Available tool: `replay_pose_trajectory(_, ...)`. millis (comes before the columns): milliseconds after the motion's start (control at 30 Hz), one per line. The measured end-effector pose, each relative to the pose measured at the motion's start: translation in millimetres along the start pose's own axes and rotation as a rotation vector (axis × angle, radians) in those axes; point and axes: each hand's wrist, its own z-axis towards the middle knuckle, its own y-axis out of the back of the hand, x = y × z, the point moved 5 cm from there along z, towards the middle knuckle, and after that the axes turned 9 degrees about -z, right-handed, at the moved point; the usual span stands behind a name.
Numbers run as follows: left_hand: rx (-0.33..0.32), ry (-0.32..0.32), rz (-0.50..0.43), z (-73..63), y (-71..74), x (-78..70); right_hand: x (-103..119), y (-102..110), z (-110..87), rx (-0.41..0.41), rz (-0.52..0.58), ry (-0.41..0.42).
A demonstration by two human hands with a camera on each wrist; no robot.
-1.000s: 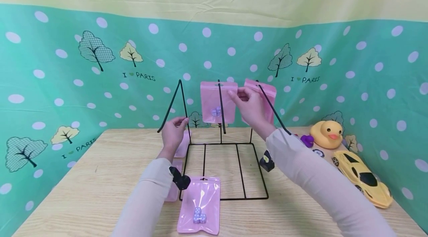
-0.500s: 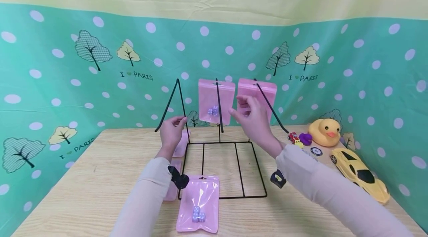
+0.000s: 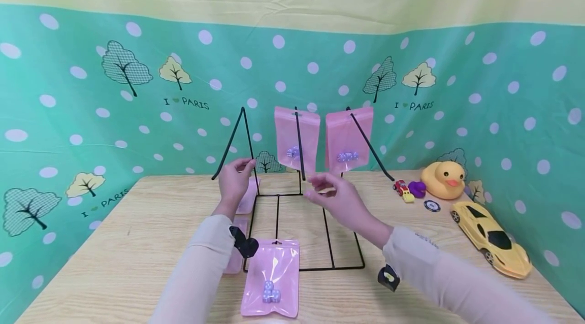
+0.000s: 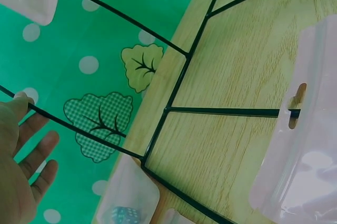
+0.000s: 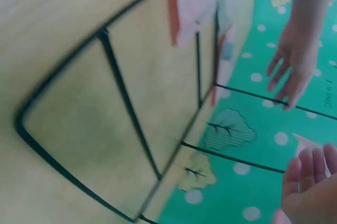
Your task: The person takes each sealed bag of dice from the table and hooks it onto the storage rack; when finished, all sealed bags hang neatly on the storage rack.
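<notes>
A black wire display rack (image 3: 332, 268) stands on the table. My left hand (image 3: 235, 179) pinches its left upright between thumb and forefinger; the left wrist view shows the other fingers of this hand (image 4: 23, 155) spread off the rod. Two pink zip bags with dotted dice hang from the rack, a middle bag (image 3: 285, 133) and a right-hand bag (image 3: 338, 133). Just below them my right hand (image 3: 340, 199) is in the air, fingers loosely bent, holding nothing. Another pink bag of dice (image 3: 285, 268) lies across the rack's front bar.
More pink bags lie left of the rack, partly behind my left arm, such as one bag (image 3: 249, 199). On the right are a yellow duck (image 3: 441, 182), a yellow sports car (image 3: 495, 243), a small purple toy (image 3: 417, 189), a small red-and-yellow toy (image 3: 402, 189) and a round chip (image 3: 431, 205).
My right hand has come away from the hanging bags and dropped lower, toward me. Both bags have swung a little, and the right-hand one now shows fully. My left hand has stayed put.
</notes>
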Motion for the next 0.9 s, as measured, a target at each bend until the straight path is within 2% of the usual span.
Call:
replay_pose_trajectory(167,0.004,0.006,-0.005,-0.8,-0.2,0.0,-15.9,-22.2,-10.5,0.125,0.020,-0.004)
replay_pose_trajectory(333,0.002,-0.001,-0.004,-0.5,-0.3,-0.2,-28.6,-42.0,-20.0,0.231,-0.020,-0.035)
replay_pose_trajectory(467,-0.004,-0.008,-0.005,0.2,0.3,0.0,-34.2,-54.2,-25.9,0.297,-0.060,-0.026)
replay_pose_trajectory(733,0.002,0.002,-0.018,-0.1,0.9,0.1,-39.6,-73.3,-33.0,0.369,-0.148,-0.026)
replay_pose_trajectory(900,0.007,0.004,-0.014,-1.0,0.2,-0.6,-40.8,-83.0,-36.3,0.369,-0.256,0.027)
